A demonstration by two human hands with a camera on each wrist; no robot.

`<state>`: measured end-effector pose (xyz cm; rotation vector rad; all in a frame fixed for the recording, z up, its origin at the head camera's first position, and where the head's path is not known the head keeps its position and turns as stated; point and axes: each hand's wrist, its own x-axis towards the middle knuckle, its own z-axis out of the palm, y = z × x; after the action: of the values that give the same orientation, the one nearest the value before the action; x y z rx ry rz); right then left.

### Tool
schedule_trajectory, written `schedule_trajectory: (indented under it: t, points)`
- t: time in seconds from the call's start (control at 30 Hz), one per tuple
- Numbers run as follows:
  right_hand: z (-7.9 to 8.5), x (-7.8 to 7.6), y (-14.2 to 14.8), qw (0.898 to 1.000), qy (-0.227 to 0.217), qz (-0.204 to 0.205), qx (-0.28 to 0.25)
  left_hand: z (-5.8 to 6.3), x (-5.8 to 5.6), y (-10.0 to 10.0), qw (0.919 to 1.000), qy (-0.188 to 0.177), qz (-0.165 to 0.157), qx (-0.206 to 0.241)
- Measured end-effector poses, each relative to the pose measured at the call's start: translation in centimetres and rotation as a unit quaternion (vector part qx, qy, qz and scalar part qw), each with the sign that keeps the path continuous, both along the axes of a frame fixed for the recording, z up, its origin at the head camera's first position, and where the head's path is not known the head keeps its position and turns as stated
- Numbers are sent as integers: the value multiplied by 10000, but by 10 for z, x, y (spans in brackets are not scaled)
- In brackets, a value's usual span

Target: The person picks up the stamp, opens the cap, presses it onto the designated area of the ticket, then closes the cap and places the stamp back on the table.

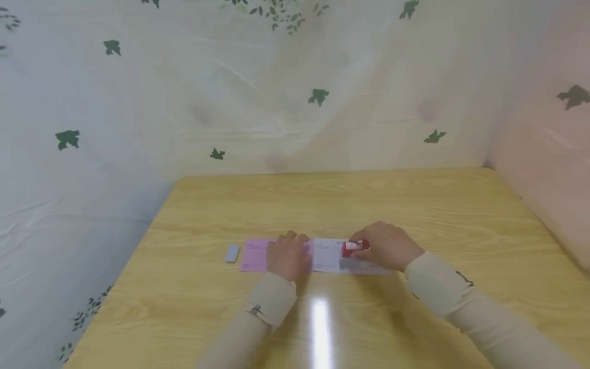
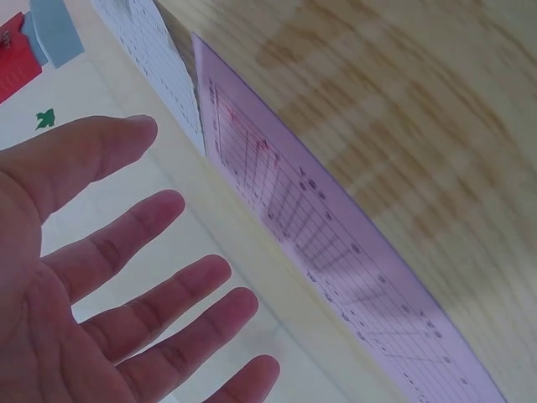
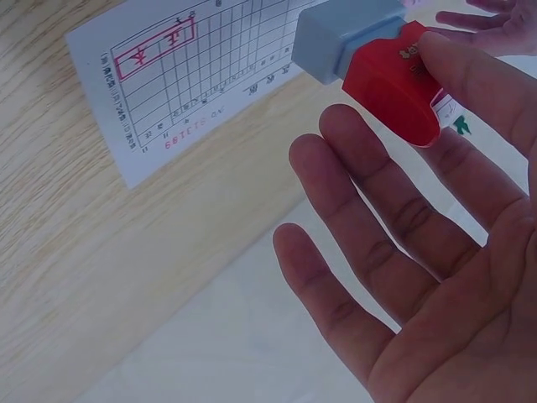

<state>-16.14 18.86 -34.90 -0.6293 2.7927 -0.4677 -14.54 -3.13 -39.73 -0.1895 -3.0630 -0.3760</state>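
My right hand [image 1: 386, 246] pinches a red stamp [image 1: 352, 248] with a grey-blue lower body [image 3: 340, 38], holding it over the white printed form [image 1: 326, 253]. In the right wrist view the thumb lies on the stamp's red top, and a red boxed imprint [image 3: 155, 48] shows near the form's corner. My left hand [image 1: 289, 256] is over the pink form [image 1: 253, 254], its fingers spread in the left wrist view, where ruled lines show on the pink sheet [image 2: 310, 227]. Left of the pink form lies a small grey-blue cap-like piece [image 1: 232, 253].
The forms lie side by side on a wood-grain table [image 1: 322, 200]. A pale cloth [image 1: 258, 102] with green bird and leaf prints hangs behind it and on both sides. A bright light reflection [image 1: 320, 328] shows on the table's near part.
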Motion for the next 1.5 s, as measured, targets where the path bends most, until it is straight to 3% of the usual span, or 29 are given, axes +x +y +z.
schedule_trajectory:
  t: [0.7, 1.07, 1.3, 1.5]
  points:
    - [-1, -5, -24, 9993, 198, 308, -33, 7, -5, -31, 9988, -199, 295, -340]
    - [0, -3, -31, 9999, -37, 145, -44, 8, -6, -50, 9980, -77, 235, -575]
    - [-1, -1, -34, 9999, -58, 105, -118, 6, -7, -64, 9986, -120, 375, -353]
    - [-1, 2, -36, 9997, -91, 27, -204, 7, -6, -72, 9979, -75, 397, -509]
